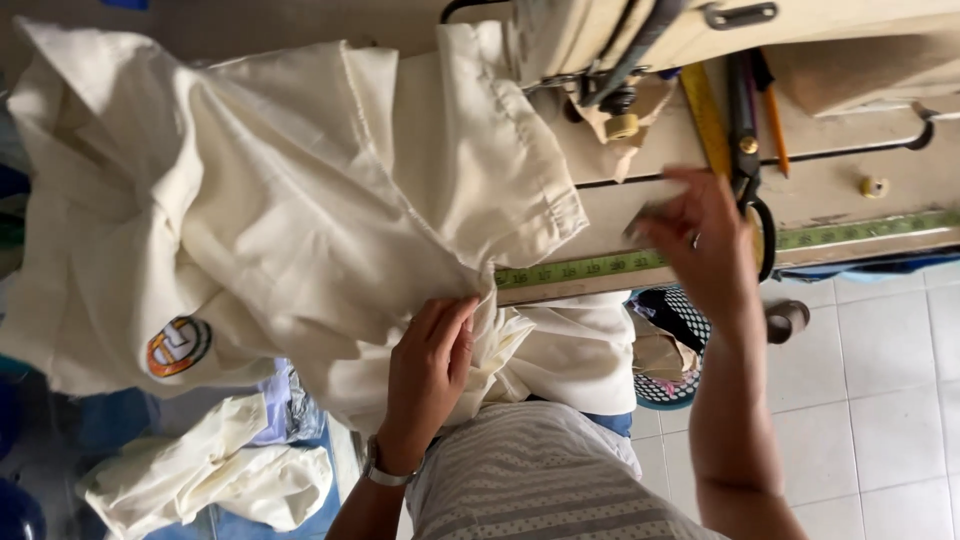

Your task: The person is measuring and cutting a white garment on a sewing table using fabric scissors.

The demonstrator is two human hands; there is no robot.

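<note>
A large cream garment [300,190] with a round orange badge [178,346] lies heaped over the left of a sewing table [840,185] and hangs off its front edge. My left hand [428,372] pinches a gathered fold of this cloth at the table's edge, a watch on its wrist. My right hand [700,245] hovers blurred over the tabletop beside black-handled scissors [745,150], fingers spread; whether it holds something small is unclear. A cream sewing machine [620,40] stands at the back, its needle area just above the cloth.
A green measuring tape [600,267] runs along the table's front edge. A yellow tape [705,115], a pencil [772,115] and a small bobbin [873,186] lie on the table. More cream cloth [210,470] sits on the floor at left, a patterned bag [670,345] under the table.
</note>
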